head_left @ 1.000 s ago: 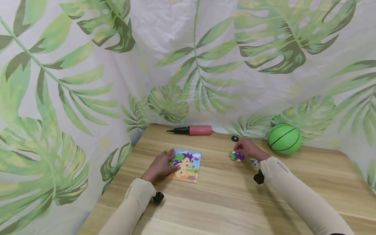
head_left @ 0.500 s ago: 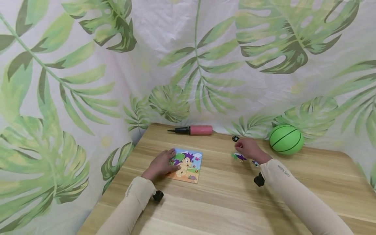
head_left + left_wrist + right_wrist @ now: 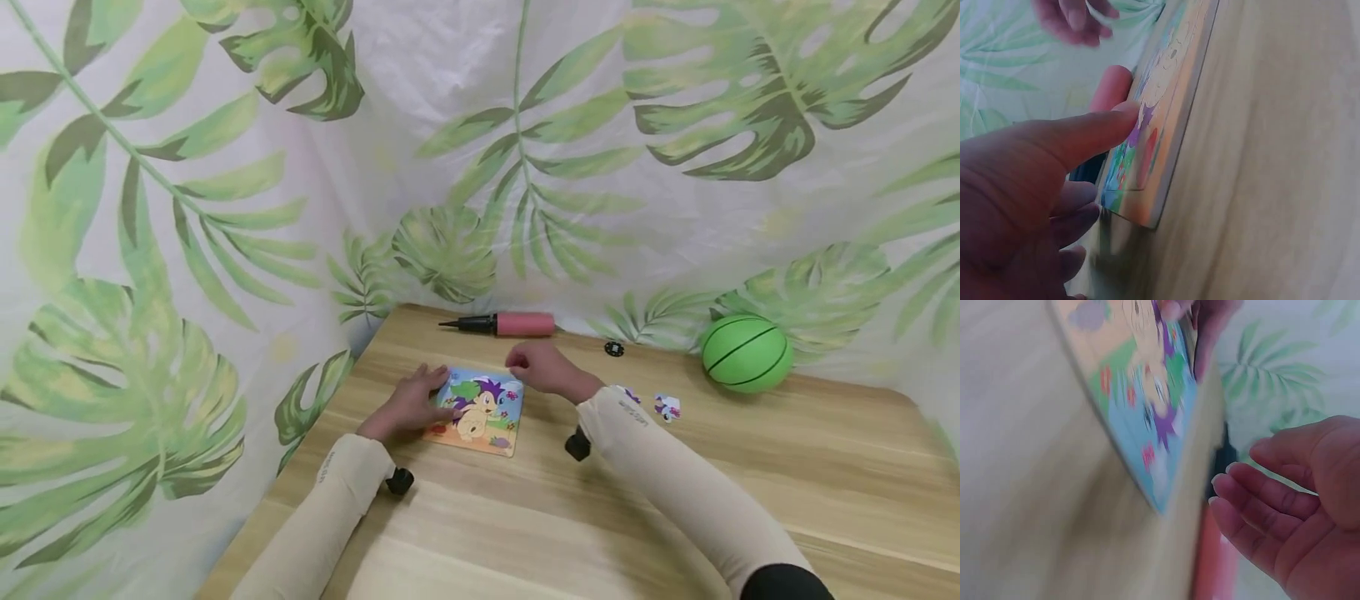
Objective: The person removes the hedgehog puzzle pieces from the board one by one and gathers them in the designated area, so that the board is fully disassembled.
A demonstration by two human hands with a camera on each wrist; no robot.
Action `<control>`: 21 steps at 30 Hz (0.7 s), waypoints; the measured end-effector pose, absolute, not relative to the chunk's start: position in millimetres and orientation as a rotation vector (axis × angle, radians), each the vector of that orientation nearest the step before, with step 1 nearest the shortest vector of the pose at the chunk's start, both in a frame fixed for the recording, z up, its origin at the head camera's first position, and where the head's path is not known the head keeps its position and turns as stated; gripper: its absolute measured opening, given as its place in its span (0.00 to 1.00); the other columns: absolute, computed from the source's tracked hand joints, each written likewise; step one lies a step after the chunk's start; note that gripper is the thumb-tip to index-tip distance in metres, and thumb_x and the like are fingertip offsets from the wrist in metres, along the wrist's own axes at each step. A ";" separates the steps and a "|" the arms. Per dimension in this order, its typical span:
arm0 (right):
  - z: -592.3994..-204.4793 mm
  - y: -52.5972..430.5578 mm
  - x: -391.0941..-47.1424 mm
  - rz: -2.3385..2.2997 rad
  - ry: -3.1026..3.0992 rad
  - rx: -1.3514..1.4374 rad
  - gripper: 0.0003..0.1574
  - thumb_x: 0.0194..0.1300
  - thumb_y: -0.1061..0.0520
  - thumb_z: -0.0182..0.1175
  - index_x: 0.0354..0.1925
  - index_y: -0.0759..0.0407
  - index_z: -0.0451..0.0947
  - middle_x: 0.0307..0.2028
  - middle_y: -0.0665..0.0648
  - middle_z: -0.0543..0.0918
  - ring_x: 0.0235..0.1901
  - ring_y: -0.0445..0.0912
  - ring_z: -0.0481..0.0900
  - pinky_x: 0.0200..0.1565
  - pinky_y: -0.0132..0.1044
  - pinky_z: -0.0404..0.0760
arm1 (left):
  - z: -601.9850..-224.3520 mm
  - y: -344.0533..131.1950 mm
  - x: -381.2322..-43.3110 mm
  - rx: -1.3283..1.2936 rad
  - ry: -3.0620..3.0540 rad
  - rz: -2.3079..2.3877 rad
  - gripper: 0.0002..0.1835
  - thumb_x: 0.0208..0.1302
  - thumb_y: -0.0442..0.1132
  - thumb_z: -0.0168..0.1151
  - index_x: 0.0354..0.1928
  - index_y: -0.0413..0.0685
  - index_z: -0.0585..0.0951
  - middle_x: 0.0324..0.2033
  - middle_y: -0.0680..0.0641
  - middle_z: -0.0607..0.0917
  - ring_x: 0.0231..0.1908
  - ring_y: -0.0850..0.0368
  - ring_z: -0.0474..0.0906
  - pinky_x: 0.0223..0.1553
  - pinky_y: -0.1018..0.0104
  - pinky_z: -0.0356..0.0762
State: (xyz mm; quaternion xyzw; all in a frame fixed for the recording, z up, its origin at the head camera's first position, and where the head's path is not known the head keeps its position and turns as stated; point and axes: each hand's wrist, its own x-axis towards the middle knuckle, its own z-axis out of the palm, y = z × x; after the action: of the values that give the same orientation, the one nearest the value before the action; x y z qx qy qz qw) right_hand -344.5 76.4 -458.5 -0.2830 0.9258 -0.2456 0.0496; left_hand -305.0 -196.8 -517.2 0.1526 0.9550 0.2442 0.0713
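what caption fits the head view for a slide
Left hand on the puzzle, right hand near its far right corner, pump behind, ball at right.

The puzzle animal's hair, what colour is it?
The hair is purple, clearest in the head view.

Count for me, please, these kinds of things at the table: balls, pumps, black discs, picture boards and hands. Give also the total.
Balls: 1, green ball
Pumps: 1, pink-and-black pump
Black discs: 1, black disc
Picture boards: 1, picture board
Hands: 2, left hand and right hand
Total: 6
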 end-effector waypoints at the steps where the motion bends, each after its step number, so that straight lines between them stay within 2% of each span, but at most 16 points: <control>1: -461.3 68.7 -346.1 -0.744 2.811 -0.869 0.11 0.69 0.61 0.61 0.47 0.62 0.85 0.41 0.58 0.89 0.43 0.49 0.85 0.50 0.44 0.85 | -517.6 -195.6 -304.7 0.452 2.856 0.746 0.47 0.61 0.54 0.70 0.76 0.41 0.61 0.78 0.43 0.59 0.78 0.33 0.43 0.75 0.30 0.42; 4: -471.9 48.9 -349.7 -0.717 2.777 -0.876 0.13 0.68 0.63 0.61 0.49 0.63 0.84 0.43 0.59 0.89 0.44 0.50 0.85 0.50 0.44 0.85 | -520.3 -192.8 -303.9 0.453 2.826 0.767 0.45 0.63 0.53 0.68 0.76 0.40 0.61 0.78 0.43 0.58 0.78 0.32 0.43 0.74 0.28 0.38; 10: -487.2 23.5 -354.0 -0.646 2.763 -0.924 0.18 0.72 0.62 0.57 0.57 0.64 0.80 0.51 0.61 0.87 0.52 0.52 0.84 0.58 0.46 0.82 | -524.6 -192.6 -303.8 0.476 2.846 0.779 0.44 0.65 0.52 0.67 0.75 0.37 0.61 0.78 0.42 0.58 0.78 0.31 0.44 0.73 0.26 0.38; 14: -489.0 12.4 -353.5 -0.636 2.789 -0.988 0.18 0.72 0.62 0.55 0.57 0.66 0.80 0.50 0.62 0.87 0.51 0.53 0.85 0.57 0.47 0.82 | -522.4 -194.2 -304.2 0.450 2.852 0.812 0.43 0.65 0.50 0.68 0.75 0.37 0.61 0.78 0.42 0.58 0.78 0.31 0.43 0.73 0.27 0.37; 17: -487.9 5.3 -351.6 -0.616 2.824 -0.985 0.17 0.70 0.63 0.55 0.53 0.67 0.82 0.41 0.61 0.88 0.42 0.50 0.85 0.53 0.45 0.83 | -521.5 -195.4 -304.5 0.446 2.846 0.801 0.44 0.65 0.50 0.67 0.75 0.37 0.60 0.78 0.42 0.57 0.78 0.32 0.42 0.74 0.27 0.36; 19: -486.8 1.0 -350.2 -0.621 2.822 -0.943 0.14 0.70 0.64 0.55 0.48 0.67 0.83 0.30 0.58 0.85 0.32 0.48 0.81 0.49 0.43 0.82 | -521.0 -196.0 -304.2 0.457 2.843 0.785 0.44 0.65 0.50 0.67 0.75 0.37 0.60 0.78 0.41 0.57 0.78 0.32 0.42 0.73 0.27 0.37; 21: -486.6 -2.9 -350.0 -0.622 2.823 -0.891 0.10 0.69 0.63 0.56 0.44 0.66 0.83 0.23 0.55 0.78 0.27 0.46 0.73 0.46 0.41 0.79 | -519.8 -196.5 -303.7 0.455 2.839 0.777 0.44 0.65 0.50 0.67 0.75 0.37 0.59 0.78 0.41 0.57 0.79 0.32 0.42 0.74 0.27 0.37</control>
State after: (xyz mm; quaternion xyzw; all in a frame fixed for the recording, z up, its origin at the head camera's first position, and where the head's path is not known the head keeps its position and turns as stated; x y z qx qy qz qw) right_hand -350.0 -2.9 -486.6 -0.2940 0.9317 -0.2052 0.0586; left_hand -303.7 -196.5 -519.8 0.1522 0.9500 0.2600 0.0816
